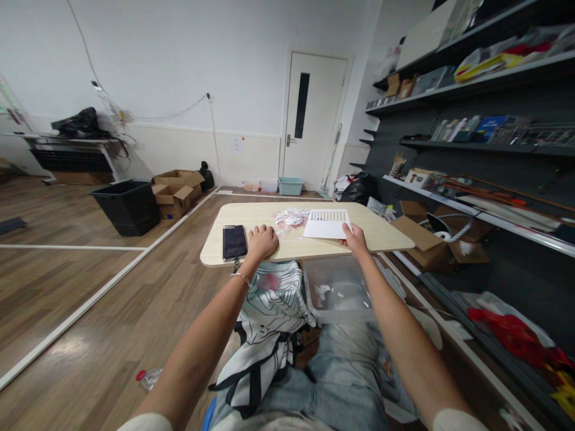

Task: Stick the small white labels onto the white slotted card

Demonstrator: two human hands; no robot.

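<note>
My right hand pinches the lower right corner of a white card with a row of slots across its upper part. The card is raised a little over the front of the pale wooden table. My left hand rests palm down on the tabletop, its fingers slightly apart and holding nothing I can see. Just left of it lies a dark-screened phone. Beyond my hands, a heap of small white paper pieces spreads out and touches the card's left side in view.
Below the table edge, a clear plastic bin holds a few white scraps. A patterned cloth covers my left leg. Shelves line the right wall, with an open cardboard box beneath. A black bin stands at left.
</note>
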